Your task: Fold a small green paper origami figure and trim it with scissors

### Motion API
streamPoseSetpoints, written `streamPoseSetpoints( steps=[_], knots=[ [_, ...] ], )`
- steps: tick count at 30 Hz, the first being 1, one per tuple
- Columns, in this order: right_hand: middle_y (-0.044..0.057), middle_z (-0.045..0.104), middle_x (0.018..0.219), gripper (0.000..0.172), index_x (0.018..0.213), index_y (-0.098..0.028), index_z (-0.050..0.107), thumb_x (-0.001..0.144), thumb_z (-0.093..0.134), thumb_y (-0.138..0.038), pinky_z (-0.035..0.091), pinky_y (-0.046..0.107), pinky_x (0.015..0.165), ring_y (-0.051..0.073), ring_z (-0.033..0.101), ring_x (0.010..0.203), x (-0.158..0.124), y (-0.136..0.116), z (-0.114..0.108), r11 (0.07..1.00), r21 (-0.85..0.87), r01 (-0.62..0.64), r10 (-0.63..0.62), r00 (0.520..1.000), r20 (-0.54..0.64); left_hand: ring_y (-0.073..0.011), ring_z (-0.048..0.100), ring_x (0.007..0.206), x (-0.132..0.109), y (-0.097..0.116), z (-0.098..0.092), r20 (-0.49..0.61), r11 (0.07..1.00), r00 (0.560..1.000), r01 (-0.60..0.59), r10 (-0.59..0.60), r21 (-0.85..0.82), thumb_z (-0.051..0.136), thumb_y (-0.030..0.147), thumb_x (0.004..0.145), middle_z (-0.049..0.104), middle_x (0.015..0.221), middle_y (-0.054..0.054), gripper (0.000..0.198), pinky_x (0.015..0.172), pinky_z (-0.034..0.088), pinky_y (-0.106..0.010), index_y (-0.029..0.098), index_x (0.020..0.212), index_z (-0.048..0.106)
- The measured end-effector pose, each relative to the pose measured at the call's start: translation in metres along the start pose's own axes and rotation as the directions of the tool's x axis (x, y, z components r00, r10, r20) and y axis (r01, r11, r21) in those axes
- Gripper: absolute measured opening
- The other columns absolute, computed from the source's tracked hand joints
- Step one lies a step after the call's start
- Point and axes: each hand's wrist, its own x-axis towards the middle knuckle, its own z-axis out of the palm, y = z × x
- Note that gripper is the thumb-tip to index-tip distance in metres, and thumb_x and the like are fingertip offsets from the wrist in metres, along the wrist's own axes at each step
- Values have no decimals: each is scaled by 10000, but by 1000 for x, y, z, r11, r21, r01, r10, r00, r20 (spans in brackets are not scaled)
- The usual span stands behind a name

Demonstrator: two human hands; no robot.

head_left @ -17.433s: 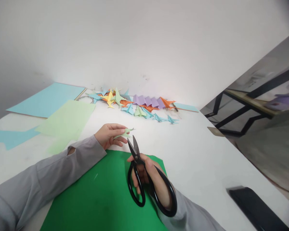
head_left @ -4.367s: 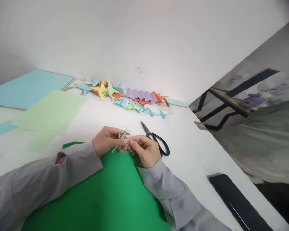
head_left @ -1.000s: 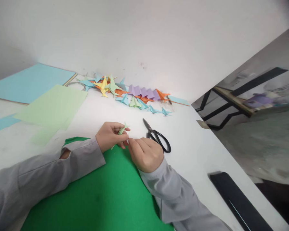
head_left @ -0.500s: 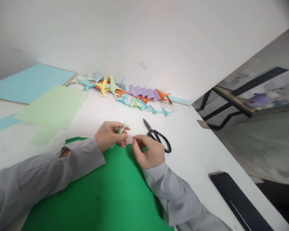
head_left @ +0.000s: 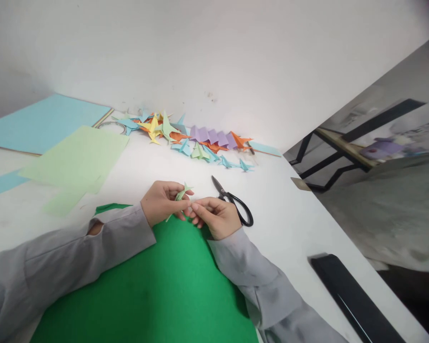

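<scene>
Between the fingers of my left hand (head_left: 160, 202) is a small pale green folded-paper crane (head_left: 181, 193), its upper points sticking out above the fingers. My right hand (head_left: 221, 218) is closed in a pinch, thumb and index fingertips meeting the left thumb tip just right of the crane. What the right fingertips grip is too small to make out. Both hands are over the far edge of a green sheet (head_left: 143, 295). Black-handled scissors (head_left: 243, 207) lie just beyond my right hand, blades pointing away.
Along the wall lies a row of coloured paper cranes (head_left: 168, 127) with a pleated purple paper strip (head_left: 214, 137). Pale green sheets (head_left: 78, 159) and a blue sheet (head_left: 50, 121) are at left. A long black object (head_left: 353, 295) sits near the right table edge.
My right hand has moved slightly left and up, closing the small gap to my left fingertips. The left hand still holds the crane in nearly the same place.
</scene>
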Motion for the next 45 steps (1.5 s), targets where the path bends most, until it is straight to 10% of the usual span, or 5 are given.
streamPoseSetpoints(
  steps=[45],
  knots=[
    [-7, 599, 431, 150, 525, -123, 614, 598, 662, -244, 398, 124, 295, 61, 525, 332, -1, -12, 3, 981, 22, -192, 192, 981, -8, -103, 584, 436, -1, 7, -1, 18, 998, 1000, -2, 1, 64, 637, 81, 620, 612, 489, 1, 110, 475, 512, -216, 77, 721, 596]
  ],
)
